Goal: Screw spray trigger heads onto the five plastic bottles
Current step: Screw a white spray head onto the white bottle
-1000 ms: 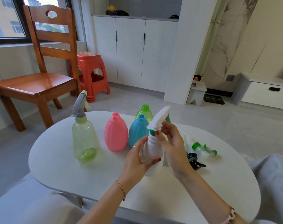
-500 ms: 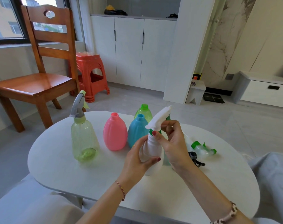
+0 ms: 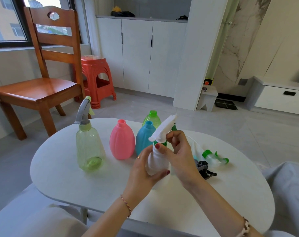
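A: The white bottle (image 3: 158, 161) is gripped around its body by the left hand (image 3: 145, 170), just above the white table (image 3: 59, 168).

B: And its green collar (image 3: 164, 143) is pinched by the right hand (image 3: 183, 156), under the white trigger head (image 3: 164, 128).

A: Behind, the blue bottle (image 3: 143, 137), pink bottle (image 3: 122, 139) and green bottle (image 3: 152, 118) are seen uncapped.

B: The pale green bottle (image 3: 89, 147) is already topped by a grey trigger head (image 3: 82, 111). Loose trigger heads (image 3: 213, 157) are left lying at the right.

Single head-worn wide-angle view, facing forward and down, close over white table (image 3: 63, 168)
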